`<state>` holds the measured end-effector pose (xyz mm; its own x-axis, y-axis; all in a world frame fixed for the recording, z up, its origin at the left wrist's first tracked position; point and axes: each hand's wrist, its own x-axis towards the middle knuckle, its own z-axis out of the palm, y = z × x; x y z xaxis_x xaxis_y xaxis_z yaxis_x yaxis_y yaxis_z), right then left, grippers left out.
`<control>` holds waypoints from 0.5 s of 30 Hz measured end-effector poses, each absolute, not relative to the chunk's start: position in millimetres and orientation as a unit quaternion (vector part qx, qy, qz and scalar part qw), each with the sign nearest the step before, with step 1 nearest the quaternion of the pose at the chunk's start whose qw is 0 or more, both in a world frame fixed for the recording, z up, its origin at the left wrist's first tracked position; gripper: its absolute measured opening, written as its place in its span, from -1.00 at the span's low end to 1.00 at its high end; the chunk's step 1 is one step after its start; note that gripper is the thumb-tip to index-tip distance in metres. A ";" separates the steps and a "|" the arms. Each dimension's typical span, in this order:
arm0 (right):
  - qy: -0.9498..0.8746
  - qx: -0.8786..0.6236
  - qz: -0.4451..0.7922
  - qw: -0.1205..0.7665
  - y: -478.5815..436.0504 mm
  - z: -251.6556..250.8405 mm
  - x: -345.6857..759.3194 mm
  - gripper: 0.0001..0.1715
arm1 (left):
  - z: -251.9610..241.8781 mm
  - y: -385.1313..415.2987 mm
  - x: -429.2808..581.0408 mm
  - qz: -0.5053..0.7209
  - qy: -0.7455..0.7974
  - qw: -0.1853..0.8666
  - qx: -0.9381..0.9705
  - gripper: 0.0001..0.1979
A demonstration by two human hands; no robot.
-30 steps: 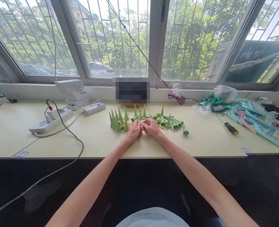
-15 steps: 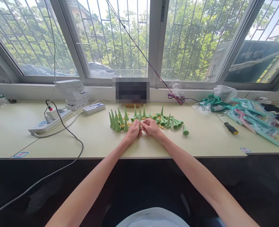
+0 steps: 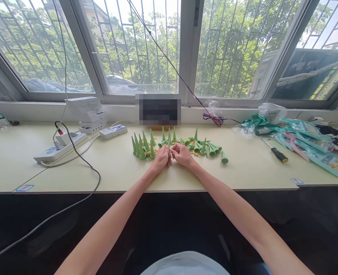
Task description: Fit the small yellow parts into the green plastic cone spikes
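My left hand [image 3: 161, 159] is closed around a small green cone, most of it hidden by the fingers. Close against it, my right hand [image 3: 181, 154] has thumb and fingertips pinched together; whatever lies in that pinch is too small to make out. Several green cones [image 3: 142, 152] stand upright in a cluster to the left of my hands. On the right, more cones lie on their sides, one single cone [image 3: 224, 157] farthest out. Small orange-yellow pieces [image 3: 195, 154] are scattered among the cones.
A power strip [image 3: 54, 151] with cables and a stack of white boxes [image 3: 89, 114] are on the left of the pale table [image 3: 114, 175]. Rightward lie a screwdriver [image 3: 279, 154] and teal plastic packages [image 3: 309, 145]. A pixelated dark block [image 3: 160, 110] stands behind the cones.
My right fingertips have come slightly closer to the left hand. The cones on the table have not moved.
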<state>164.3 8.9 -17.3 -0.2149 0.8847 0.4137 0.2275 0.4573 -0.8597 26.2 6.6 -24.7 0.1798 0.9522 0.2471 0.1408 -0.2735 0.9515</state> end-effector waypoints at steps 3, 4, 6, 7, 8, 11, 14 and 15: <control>-0.632 -0.409 0.466 0.464 11.4 -16.5 165.6 -0.78 | -25.4 6.8 25.5 0.470 0.433 0.411 0.650 -0.65; -0.613 -0.411 0.496 0.457 11.8 -16.0 166.0 -0.77 | -25.4 6.7 25.4 0.467 0.436 0.406 0.653 -0.65; -0.603 -0.416 0.511 0.449 11.2 -15.1 166.2 -0.76 | -25.0 6.4 25.6 0.462 0.439 0.399 0.659 -0.65; -0.615 -0.418 0.492 0.453 10.3 -14.6 166.1 -0.76 | -24.9 6.5 25.7 0.461 0.439 0.398 0.661 -0.65; -0.636 -0.419 0.456 0.461 9.2 -14.1 165.7 -0.77 | -24.9 6.7 25.8 0.462 0.439 0.399 0.660 -0.66; -0.704 -0.408 0.323 0.483 5.7 -13.1 164.4 -0.82 | -26.0 8.0 26.1 0.471 0.435 0.412 0.648 -0.67; -0.712 -0.405 0.301 0.488 6.1 -13.8 164.0 -0.82 | -27.8 9.4 25.7 0.474 0.434 0.414 0.645 -0.65; -0.698 -0.410 0.331 0.484 7.3 -14.3 164.1 -0.81 | -28.2 9.6 25.5 0.472 0.434 0.410 0.649 -0.64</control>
